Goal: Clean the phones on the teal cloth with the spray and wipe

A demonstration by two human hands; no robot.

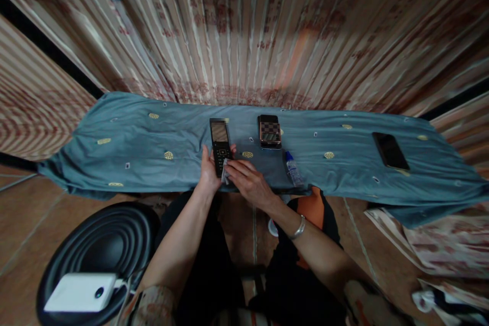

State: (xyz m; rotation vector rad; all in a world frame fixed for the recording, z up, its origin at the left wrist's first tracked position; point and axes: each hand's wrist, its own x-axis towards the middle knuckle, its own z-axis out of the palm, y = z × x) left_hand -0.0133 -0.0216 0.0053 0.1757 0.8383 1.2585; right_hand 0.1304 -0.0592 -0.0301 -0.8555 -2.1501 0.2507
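A white box (80, 293) sits on a black stool (97, 252) at lower left, beside the person's knee. On the worktop, draped in a teal cloth (126, 155), the left hand (209, 173) closes its grip on the lower end of an open flip phone (220, 145), steadying it near the front edge. The right hand (248, 182) pinches a small grey wipe (226, 173) against the keypad, fingers closed on it. Further right lie a second phone (269, 131) with a checkered back, a small bottle (293, 169) on its side just beside the edge, and 1 black smartphone (390, 150) well apart. The risks, as judged: the loose cloth could slide under pressure and carry the phones off; the bottle could roll over the edge; hard rubbing could strain the flip phone's hinge; fluid on the wipe could seep into the keys.
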